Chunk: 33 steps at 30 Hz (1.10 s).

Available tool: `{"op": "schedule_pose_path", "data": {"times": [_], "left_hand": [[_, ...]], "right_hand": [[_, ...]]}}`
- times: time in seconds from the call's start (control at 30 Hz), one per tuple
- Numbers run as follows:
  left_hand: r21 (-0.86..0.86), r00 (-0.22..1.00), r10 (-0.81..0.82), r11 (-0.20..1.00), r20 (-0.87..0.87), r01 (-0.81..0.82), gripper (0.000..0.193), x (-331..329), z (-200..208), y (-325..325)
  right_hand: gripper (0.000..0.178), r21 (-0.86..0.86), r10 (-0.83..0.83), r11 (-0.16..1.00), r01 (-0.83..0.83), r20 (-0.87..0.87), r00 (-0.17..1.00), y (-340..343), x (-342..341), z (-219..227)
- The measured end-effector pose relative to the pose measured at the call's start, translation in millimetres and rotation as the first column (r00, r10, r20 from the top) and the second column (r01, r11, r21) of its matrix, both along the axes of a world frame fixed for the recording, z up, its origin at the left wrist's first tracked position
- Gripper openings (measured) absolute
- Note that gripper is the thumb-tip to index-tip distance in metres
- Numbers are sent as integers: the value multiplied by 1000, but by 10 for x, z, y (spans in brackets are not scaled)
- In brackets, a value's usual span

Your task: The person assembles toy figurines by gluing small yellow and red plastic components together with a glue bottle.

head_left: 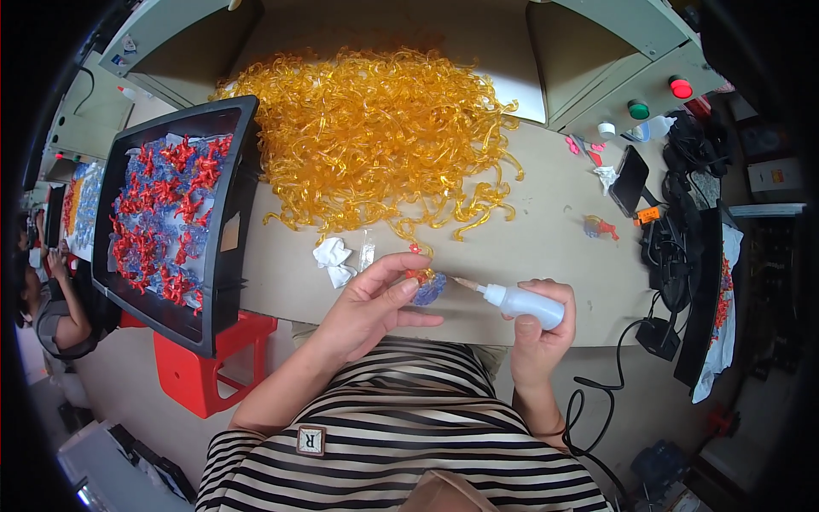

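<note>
My left hand (368,305) pinches a small plastic figure (430,290) of clear blue and red, with a bit of yellow at its top, above the front of the table. Its lower fingers stretch out beneath the piece. In my right hand (546,334) is a white squeeze bottle (531,307), tilted so its thin brownish nozzle points left at the figure. The tip sits very close to the blue part; whether it touches, I cannot tell. Beyond my hands spreads a large heap of clear yellow curled plastic pieces (375,141).
A black tray (226,286) of red and blue figures stands at left, above a red stool (183,375). Crumpled tissue (333,261) lies near my left hand. To the right are another figure (601,227), a phone (630,181) and dark cables (674,264). Someone works far left.
</note>
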<state>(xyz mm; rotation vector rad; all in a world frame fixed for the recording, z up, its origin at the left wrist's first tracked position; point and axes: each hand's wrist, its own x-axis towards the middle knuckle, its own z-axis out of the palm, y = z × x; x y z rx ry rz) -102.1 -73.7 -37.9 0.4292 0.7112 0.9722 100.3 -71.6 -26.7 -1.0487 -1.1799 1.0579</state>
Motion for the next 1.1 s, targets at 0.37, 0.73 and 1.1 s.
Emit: {"op": "schedule_pose_path", "data": {"times": [0.37,0.73,1.1], "left_hand": [[-151,1000,28,988,6,-27,31,5,30,31],[-156,1000,25,988,11,-23,29,7,17,33],[-159,999,30,987,11,-28,29,6,14,32]], "right_hand": [[40,240,-30,968,-69,388,921,52,-28,5],[37,231,-17,969,-90,426,904,56,-49,7],[38,218,-13,972,-92,440,898,53,-58,7]]}}
